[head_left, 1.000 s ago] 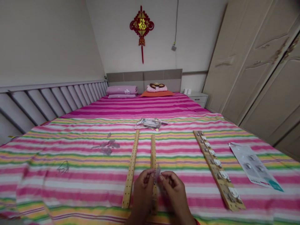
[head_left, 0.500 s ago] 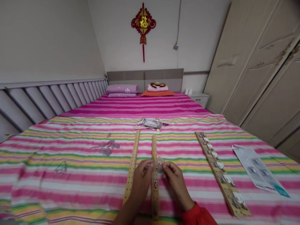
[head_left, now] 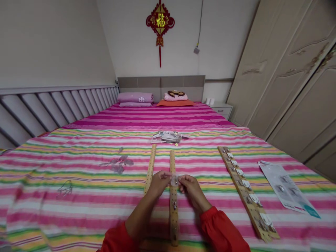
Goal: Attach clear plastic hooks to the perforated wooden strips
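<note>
My left hand (head_left: 159,183) and my right hand (head_left: 191,189) are closed in pinches on either side of a small clear plastic piece (head_left: 174,181) with a shiny metal bit in it. Whether it is a bag or a hook backing, I cannot tell. It is over the middle perforated wooden strip (head_left: 173,220), hiding part of its surface. Nearer to me on that strip sits a small metal fitting (head_left: 174,205). Just left, partly behind my left hand and forearm, lies a second perforated strip (head_left: 151,164).
At right lies a wooden board (head_left: 243,196) carrying a row of white and metal hooks. Beyond it is a blister pack (head_left: 286,189). Plastic packets (head_left: 168,137) lie ahead, clear plastic scraps (head_left: 119,163) at left, and a thin looped cord (head_left: 65,188) farther left. Everything rests on a striped bedsheet (head_left: 86,213).
Both hands have moved slightly away from me along the middle strip, with the clear plastic piece between them. More of both red sleeves shows. The view has shifted a little.
</note>
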A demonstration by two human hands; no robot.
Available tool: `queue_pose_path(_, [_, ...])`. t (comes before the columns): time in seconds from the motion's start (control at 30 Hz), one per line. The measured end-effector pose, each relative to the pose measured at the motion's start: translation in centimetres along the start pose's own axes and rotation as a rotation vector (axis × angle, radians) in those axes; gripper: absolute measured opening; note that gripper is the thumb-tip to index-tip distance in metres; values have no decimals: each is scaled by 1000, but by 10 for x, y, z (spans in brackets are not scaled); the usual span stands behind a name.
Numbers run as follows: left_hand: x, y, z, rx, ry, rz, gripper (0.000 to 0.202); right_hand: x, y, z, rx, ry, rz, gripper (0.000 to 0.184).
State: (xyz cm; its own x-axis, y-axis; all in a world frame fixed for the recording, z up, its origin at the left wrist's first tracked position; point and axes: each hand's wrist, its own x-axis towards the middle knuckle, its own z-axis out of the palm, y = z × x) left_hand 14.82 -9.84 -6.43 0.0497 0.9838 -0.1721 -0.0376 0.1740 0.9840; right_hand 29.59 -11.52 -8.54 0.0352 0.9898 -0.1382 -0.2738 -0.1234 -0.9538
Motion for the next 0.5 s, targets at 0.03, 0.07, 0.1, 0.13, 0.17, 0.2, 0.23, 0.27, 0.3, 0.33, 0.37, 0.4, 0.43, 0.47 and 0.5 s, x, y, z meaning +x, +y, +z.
queue_pose_path(0.03, [1, -4, 0, 5, 7, -4, 24, 0, 3, 0, -3, 7, 0, 23])
queue_pose_path(0.07, [2, -8, -1, 12, 15, -8, 22, 1, 5, 0, -5, 15, -1, 22])
queue_pose_path(0.1, [4, -11, -1, 22, 22, -13, 20, 1, 8, 1, -8, 23, -4, 21])
queue_pose_path(0.13, [6, -14, -1, 34, 30, -19, 17, 2, 10, 1, -10, 31, -6, 21])
queue_pose_path(0.17, [7, -17, -1, 47, 36, -26, 16, 3, 12, 1, -13, 37, -9, 21])
queue_pose_path(0.2, [9, -19, -1, 57, 41, -32, 14, 3, 14, 1, -15, 44, -11, 22])
queue_pose_path(0.23, [9, -20, -1, 64, 45, -36, 13, 4, 15, 2, -17, 50, -12, 22])
queue_pose_path(0.27, [10, -21, 0, 67, 47, -38, 12, 4, 17, 2, -19, 55, -13, 22])
queue_pose_path(0.3, [10, -22, 0, 70, 49, -38, 12, 5, 18, 2, -21, 60, -14, 23])
queue_pose_path(0.33, [10, -23, 0, 72, 51, -37, 11, 5, 19, 2, -22, 64, -15, 23])
queue_pose_path(0.37, [10, -24, 0, 75, 53, -35, 11, 5, 20, 2, -22, 67, -16, 22])
queue_pose_path(0.4, [10, -25, 1, 76, 54, -33, 11, 5, 21, 3, -23, 70, -18, 22])
queue_pose_path(0.43, [10, -25, 1, 78, 55, -33, 11, 4, 22, 3, -22, 73, -21, 22])
queue_pose_path(0.47, [10, -25, 1, 79, 55, -33, 10, 4, 22, 3, -20, 76, -24, 22])
queue_pose_path(0.5, [10, -25, 1, 78, 53, -35, 10, 4, 23, 3, -17, 78, -28, 23])
